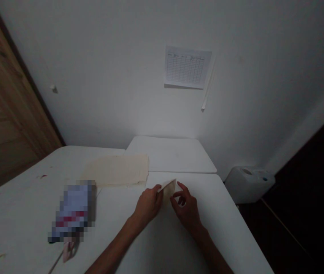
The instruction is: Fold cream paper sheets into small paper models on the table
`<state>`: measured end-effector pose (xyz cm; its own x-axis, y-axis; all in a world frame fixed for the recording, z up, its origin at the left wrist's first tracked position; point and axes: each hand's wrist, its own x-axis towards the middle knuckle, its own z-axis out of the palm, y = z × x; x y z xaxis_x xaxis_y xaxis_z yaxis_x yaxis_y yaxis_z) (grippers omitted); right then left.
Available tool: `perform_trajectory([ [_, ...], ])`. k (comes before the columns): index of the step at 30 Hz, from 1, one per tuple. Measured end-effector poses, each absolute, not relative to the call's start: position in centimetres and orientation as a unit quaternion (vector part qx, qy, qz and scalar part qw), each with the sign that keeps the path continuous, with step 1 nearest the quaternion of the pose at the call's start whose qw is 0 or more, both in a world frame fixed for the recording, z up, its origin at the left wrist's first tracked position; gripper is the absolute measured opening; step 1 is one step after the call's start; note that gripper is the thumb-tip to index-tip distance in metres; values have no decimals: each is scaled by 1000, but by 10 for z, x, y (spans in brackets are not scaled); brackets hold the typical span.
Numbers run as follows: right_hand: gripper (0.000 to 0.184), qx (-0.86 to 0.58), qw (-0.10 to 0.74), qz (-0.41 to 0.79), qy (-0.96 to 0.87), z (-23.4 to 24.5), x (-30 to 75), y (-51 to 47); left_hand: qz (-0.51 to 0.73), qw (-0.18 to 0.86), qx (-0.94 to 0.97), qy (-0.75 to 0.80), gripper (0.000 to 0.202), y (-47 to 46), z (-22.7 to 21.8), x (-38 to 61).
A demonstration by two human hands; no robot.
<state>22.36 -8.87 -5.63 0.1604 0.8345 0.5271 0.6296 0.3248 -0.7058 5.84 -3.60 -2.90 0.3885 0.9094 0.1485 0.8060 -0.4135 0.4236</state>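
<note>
A small cream folded piece (169, 191), paper or thin cloth, is held up over the white table. My left hand (150, 202) grips its left side, the thumb and fingers closed on it. At the right edge, my right hand (185, 206) has its thumb and a curled finger pinched together against the piece, while the index finger points up near its top corner. Left of the hands lies a larger stack of cream sheets (119, 170), flat on the table.
The white table (156, 247) seems made of sections with seams. A blurred-out bluish item (75, 207) with a pinkish piece (70, 249) lies at left. A lined sheet (188, 67) hangs on the wall. A white plastic container (249, 184) stands right of the table.
</note>
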Motion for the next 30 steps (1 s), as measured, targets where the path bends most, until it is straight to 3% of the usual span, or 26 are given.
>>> perform_trajectory([
  [3,32,-577,476,106,-655,-57,223,-88,244,230,807,487,35,-38,-31,60],
  [6,23,-588,462,91,-658,-59,225,-87,267,267,797,472,36,-39,-35,58],
  [13,21,-615,454,78,-640,-60,231,-87,368,237,786,437,33,-37,-45,43],
  [20,20,-599,456,101,-650,-59,229,-88,412,275,776,390,25,-37,-48,40],
  [30,18,-602,419,125,-668,-61,251,-92,392,277,804,350,25,-30,-64,26],
])
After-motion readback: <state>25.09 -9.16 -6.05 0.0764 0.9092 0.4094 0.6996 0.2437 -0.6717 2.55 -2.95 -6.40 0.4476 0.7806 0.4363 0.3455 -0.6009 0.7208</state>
